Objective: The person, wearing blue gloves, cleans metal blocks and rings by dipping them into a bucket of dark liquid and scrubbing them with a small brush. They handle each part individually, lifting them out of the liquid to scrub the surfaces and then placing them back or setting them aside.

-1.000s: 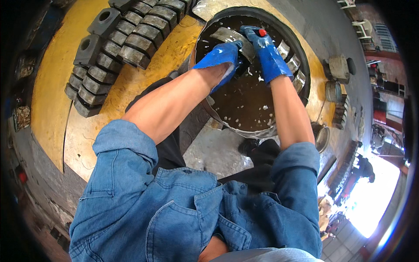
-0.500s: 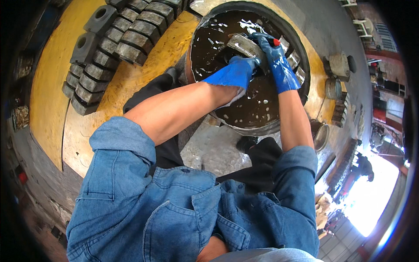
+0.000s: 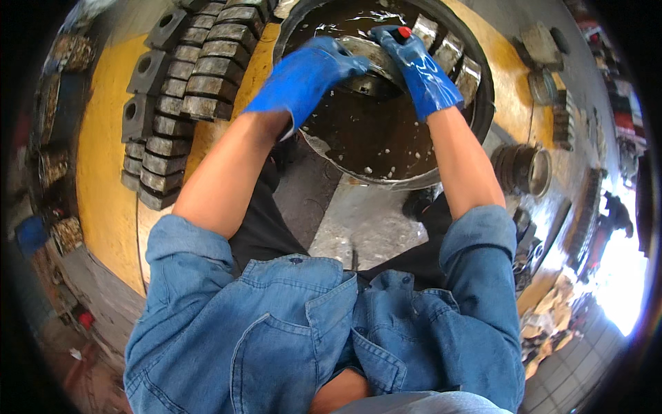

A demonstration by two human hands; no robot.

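Note:
A round tub [image 3: 487, 103] of dark brown liquid stands in front of me. Above the liquid, a curved grey metal block [image 3: 372, 54] is tilted between my two hands. My left hand [image 3: 329, 58], in a long blue rubber glove, has its fingers closed on the block's left side and is somewhat blurred. My right hand [image 3: 403, 52], gloved the same way, is closed around a tool with a red end [image 3: 404, 32] at the block's right side. The rest of that tool is hidden, so its kind does not show.
Several metal blocks [image 3: 448, 54] stand inside the tub's right side. Rows of blocks [image 3: 214, 69] and dark blocks with round holes [image 3: 143, 65] lie on a yellow surface [image 3: 103, 172] at left. Metal rings [image 3: 538, 171] sit to the tub's right.
My left hand has moved left and up, from the block's near side to its left side. My right hand has shifted slightly left and up with the red-ended tool. The whole view has also shifted.

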